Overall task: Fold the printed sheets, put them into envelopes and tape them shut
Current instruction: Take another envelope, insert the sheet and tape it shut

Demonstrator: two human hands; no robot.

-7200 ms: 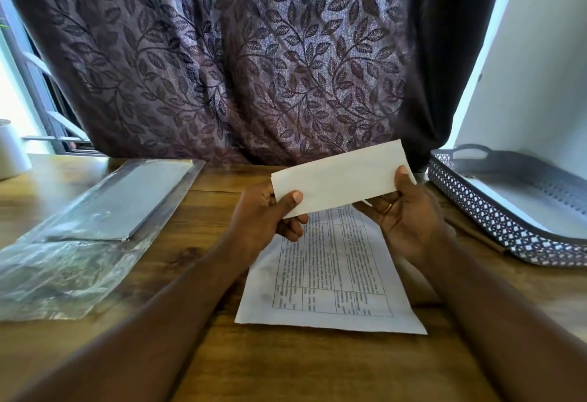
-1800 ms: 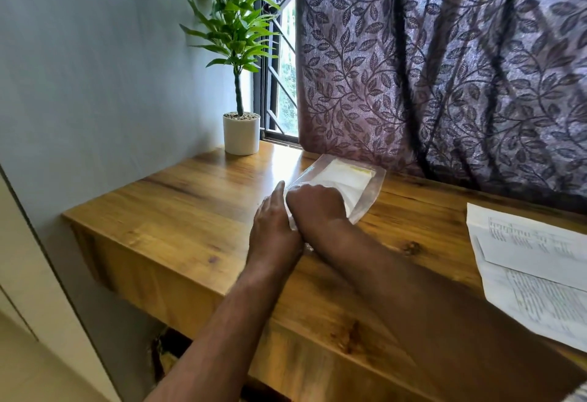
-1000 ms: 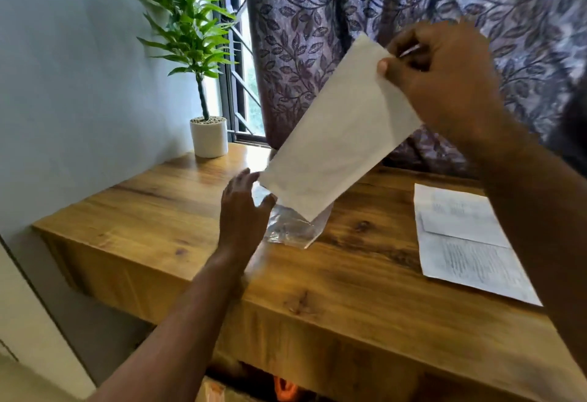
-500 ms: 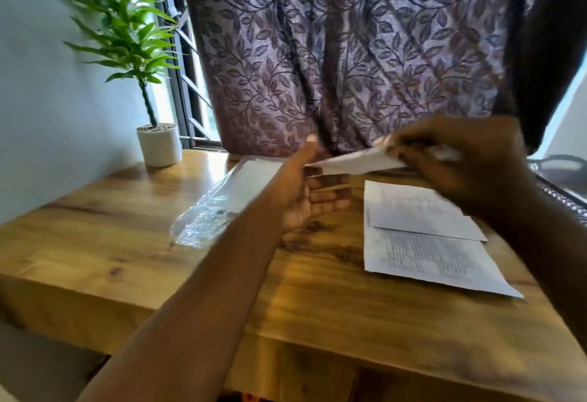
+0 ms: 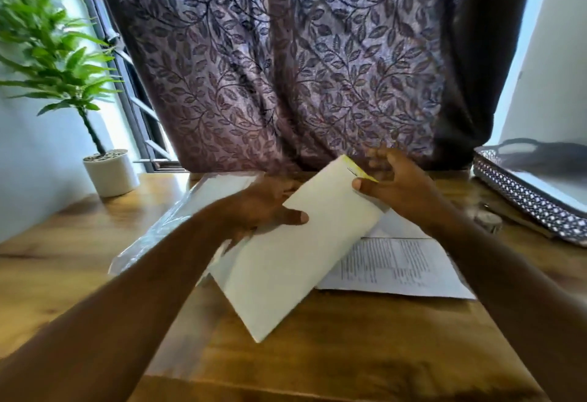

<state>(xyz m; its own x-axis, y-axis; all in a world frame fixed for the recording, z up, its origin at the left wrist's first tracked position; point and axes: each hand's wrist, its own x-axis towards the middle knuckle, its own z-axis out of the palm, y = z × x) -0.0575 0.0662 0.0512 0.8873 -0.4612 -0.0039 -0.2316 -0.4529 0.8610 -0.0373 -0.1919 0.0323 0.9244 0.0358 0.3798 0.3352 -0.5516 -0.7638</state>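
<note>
A white envelope (image 5: 295, 255) is held tilted above the wooden table (image 5: 333, 354), its yellow-edged end up and to the right. My left hand (image 5: 260, 208) grips its upper left edge, thumb on the front face. My right hand (image 5: 394, 185) pinches the top right end near the yellow strip. Under and to the right of the envelope lies a printed sheet (image 5: 400, 268) flat on the table, with a folded white sheet (image 5: 397, 227) on its far part, mostly hidden by my right hand and arm.
A clear plastic sleeve of envelopes (image 5: 190, 208) lies left of my hands. A potted green plant (image 5: 108, 173) stands at the back left by the window. A perforated tray (image 5: 533, 198) sits at the right, a small tape roll (image 5: 487, 220) beside it. A leaf-patterned curtain hangs behind.
The envelope came out of the plastic sleeve in my right hand and was carried right. Both hands now hold it over the table near the printed sheet. The view swung right.
</note>
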